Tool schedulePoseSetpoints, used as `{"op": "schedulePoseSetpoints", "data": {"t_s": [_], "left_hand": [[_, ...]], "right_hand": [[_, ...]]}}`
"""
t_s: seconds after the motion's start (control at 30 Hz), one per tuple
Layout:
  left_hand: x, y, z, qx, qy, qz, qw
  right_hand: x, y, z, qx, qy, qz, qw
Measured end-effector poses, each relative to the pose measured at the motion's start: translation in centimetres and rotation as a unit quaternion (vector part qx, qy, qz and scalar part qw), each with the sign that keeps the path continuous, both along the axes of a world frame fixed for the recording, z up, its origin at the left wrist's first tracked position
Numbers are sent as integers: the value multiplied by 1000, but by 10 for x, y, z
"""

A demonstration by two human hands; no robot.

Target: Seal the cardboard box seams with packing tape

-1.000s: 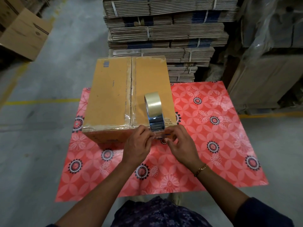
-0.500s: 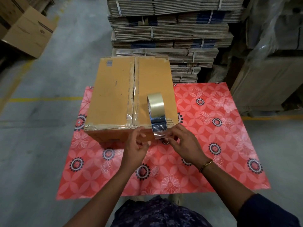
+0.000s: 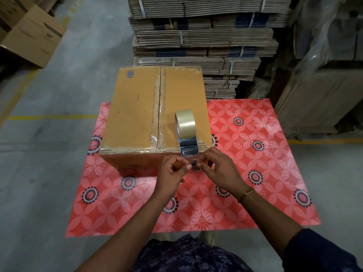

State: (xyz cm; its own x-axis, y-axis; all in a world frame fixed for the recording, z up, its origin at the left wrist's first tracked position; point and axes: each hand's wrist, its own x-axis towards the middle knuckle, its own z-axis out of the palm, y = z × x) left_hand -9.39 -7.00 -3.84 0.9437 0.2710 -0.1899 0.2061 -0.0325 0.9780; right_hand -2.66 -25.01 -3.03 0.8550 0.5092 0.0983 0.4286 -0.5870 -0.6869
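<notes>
A closed cardboard box point(image 3: 135, 112) stands on a red flowered table point(image 3: 245, 154). Clear tape runs along its centre seam and near top edge. A roll of clear packing tape point(image 3: 185, 124) stands on edge on the box's near right part, with a strip point(image 3: 189, 151) pulled from it down over the near edge. My left hand point(image 3: 170, 170) and my right hand point(image 3: 220, 167) are just in front of the box, each pinching one side of the strip's free end between thumb and fingers.
Strapped stacks of flattened cardboard point(image 3: 204, 36) rise right behind the table. Plastic-wrapped cartons point(image 3: 324, 75) stand at the right. An assembled box point(image 3: 33, 34) sits on the concrete floor at the far left, beside yellow floor lines point(image 3: 53, 117).
My hands have drawn slightly apart at the tape's end, and a short length of strip now hangs over the box's near edge. The box and roll stay put.
</notes>
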Motion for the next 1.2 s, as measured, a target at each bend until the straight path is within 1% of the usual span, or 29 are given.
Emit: {"op": "schedulePoseSetpoints", "data": {"t_s": [0.1,0.27,0.43,0.6,0.8,1.2], "left_hand": [[-1,1,1,-18,16,10,1000],[-2,5,3,-61,56,16,996],[2,6,11,-85,100,31,991],[18,2,13,-112,172,71,976],[27,-5,12,-137,187,94,968],[33,-12,10,-160,203,92,961]], "right_hand": [[3,0,1,4,19,12,1000],[6,-3,5,59,125,-4,990],[10,-2,12,82,227,-43,969],[17,8,19,75,285,-80,952],[18,16,20,64,326,-122,935],[11,17,20,88,328,-157,927]]}}
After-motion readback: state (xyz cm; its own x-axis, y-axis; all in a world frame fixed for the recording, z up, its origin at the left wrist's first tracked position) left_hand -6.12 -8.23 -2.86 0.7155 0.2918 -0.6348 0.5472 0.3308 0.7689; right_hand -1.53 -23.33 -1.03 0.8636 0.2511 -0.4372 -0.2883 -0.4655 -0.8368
